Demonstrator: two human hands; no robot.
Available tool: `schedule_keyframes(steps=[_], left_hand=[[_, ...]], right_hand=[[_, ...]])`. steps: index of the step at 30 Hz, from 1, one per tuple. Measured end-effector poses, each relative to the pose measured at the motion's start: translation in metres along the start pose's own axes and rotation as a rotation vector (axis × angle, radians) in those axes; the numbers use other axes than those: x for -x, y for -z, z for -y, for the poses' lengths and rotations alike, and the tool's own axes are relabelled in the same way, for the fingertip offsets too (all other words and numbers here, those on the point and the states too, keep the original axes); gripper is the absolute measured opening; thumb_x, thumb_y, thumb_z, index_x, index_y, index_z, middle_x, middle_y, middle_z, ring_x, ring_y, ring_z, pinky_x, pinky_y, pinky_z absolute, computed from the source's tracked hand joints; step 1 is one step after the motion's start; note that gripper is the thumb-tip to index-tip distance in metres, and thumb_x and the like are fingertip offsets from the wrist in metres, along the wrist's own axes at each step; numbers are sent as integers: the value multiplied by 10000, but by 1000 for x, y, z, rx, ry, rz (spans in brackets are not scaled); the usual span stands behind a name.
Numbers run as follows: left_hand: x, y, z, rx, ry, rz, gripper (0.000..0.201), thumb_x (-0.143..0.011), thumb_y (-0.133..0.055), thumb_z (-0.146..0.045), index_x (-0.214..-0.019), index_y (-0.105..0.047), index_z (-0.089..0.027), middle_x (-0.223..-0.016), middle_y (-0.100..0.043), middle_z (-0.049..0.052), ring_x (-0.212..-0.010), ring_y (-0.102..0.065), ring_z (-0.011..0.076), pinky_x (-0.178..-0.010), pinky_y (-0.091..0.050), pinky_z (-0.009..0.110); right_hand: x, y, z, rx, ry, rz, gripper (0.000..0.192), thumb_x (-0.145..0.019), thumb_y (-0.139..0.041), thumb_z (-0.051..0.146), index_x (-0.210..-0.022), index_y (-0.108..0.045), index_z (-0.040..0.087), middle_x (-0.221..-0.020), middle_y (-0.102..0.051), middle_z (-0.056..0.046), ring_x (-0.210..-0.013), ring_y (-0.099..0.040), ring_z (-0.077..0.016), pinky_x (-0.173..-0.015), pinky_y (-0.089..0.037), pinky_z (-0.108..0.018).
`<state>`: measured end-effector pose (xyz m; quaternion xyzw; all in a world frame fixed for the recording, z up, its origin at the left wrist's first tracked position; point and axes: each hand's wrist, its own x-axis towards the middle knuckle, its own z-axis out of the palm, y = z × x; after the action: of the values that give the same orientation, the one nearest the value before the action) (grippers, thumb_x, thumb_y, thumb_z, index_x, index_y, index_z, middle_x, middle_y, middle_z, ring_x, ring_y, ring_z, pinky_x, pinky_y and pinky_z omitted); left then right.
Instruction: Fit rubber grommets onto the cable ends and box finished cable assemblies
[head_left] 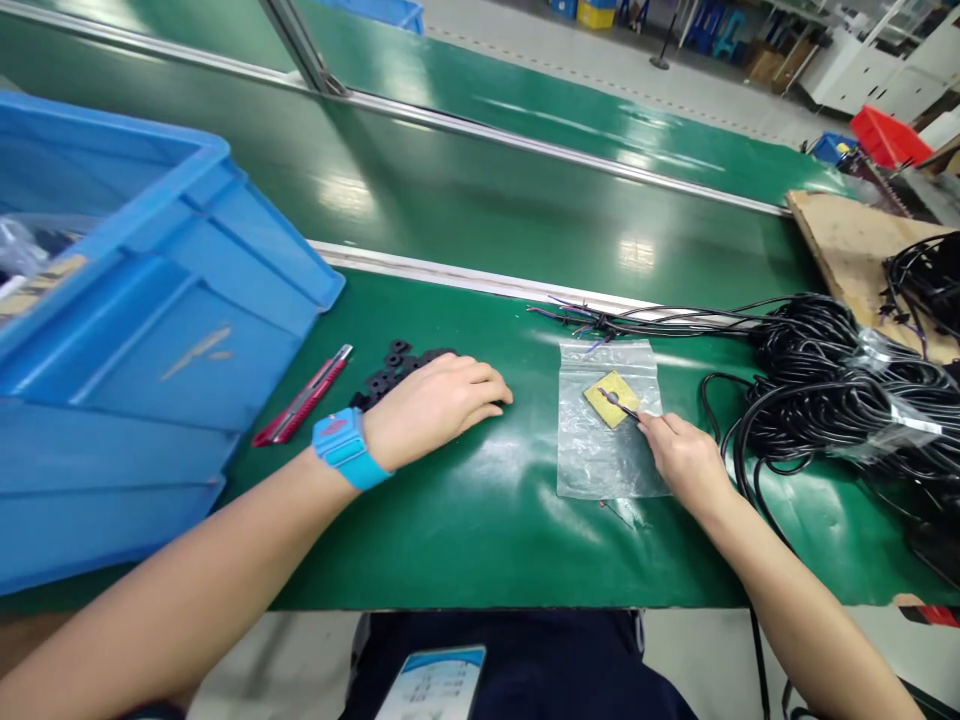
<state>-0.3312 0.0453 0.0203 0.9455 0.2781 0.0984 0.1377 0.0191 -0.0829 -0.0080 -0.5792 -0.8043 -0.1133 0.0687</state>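
Green bench: left hand (435, 400) lies flat over black washers (390, 368); right hand (682, 458) pinches a thin tool (621, 404) on a plastic bag (609, 420).

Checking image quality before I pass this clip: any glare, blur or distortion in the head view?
Head view: overhead lights glare in patches off the green mat and the clear plastic bag; straight rails bow from wide-angle distortion; both the left hand and right hand are sharp; the far background is soft.
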Motion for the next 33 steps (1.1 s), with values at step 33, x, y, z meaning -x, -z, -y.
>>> schedule_keyframes(steps=[33], left_hand=[[-24,-40,-103,1891,571,-430,479,-686,-926,-442,-1042,-745,-176,-949,-760,37,-828,-722,123,-748,-581,206]], right_hand=[[-4,72,10,-611,81,-349,260,-890,-733,152,-1129,-726,255,-771,-673,17,-599,-605,-87,-567,-519,-207]])
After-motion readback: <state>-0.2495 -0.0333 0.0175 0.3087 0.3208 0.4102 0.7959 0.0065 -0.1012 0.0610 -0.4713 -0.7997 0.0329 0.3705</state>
